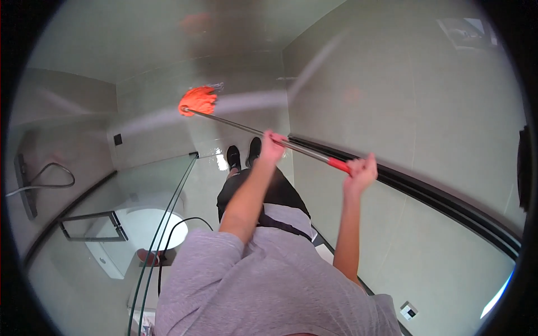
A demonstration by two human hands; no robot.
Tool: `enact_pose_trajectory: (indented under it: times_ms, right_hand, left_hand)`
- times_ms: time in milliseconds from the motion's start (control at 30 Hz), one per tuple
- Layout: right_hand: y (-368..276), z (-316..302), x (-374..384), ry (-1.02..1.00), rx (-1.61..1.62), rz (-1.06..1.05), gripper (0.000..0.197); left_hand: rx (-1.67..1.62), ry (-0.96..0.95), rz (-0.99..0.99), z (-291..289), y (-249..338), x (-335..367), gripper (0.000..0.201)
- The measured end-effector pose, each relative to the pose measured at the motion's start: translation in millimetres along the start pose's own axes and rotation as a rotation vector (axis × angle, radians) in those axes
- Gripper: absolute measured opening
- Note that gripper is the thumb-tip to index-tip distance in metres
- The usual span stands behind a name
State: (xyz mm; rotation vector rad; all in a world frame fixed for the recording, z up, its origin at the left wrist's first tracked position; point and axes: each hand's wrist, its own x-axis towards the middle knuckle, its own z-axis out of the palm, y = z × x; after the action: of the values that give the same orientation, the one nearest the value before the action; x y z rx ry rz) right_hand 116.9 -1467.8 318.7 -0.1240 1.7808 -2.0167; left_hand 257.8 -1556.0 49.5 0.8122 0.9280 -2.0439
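Observation:
A mop with a long metal pole slants across the view from upper left to right. Its orange mop head lies on the grey tiled floor ahead of my feet, strands fanned toward the right. My left hand is wrapped round the middle of the pole. At the upper end, my right hand grips the red handle, its fingers partly curled over the end.
Glass panels stand to my left, with a white toilet beyond them. A black rail runs along the right wall. A dark drain cover and a wall-mounted shower fixture are at far left.

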Motion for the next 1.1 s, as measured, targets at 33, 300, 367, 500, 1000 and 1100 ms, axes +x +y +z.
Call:
enact_pose_trajectory:
  times_ms: [33, 300, 367, 500, 1000, 1100]
  right_hand:
    - [20.6, 21.8, -6.3, -0.083, 0.013, 0.012, 0.041]
    - [186.3, 149.7, -125.7, -0.778, -0.27, 0.232, 0.024]
    - [226.8, 169.2, -179.1, -0.988, -0.329, 0.065, 0.019]
    - [292.3, 178.7, -243.4, -1.227, -0.715, 0.095, 0.03]
    - [86.2, 0.2, 14.7, -1.177, -1.136, 0.277, 0.038]
    - [-17.6, -19.4, 2.2, -1.071, -1.247, 0.211, 0.036]
  left_hand:
    - [-0.045, -0.061, 0.01, -3.3, 38.0, 1.6, 0.031]
    - [-0.035, -0.04, 0.528, 0.5, 219.0, -86.4, 0.042]
    - [0.18, -0.006, 0.675, -5.1, 211.4, -129.1, 0.064]
    - [0.184, -0.166, 0.695, -83.3, 231.4, -173.4, 0.066]
    - [0.408, 0.117, 0.396, -77.0, 158.7, -117.8, 0.07]
    - [0.621, 0.156, 0.311, -44.7, 121.9, -56.1, 0.078]
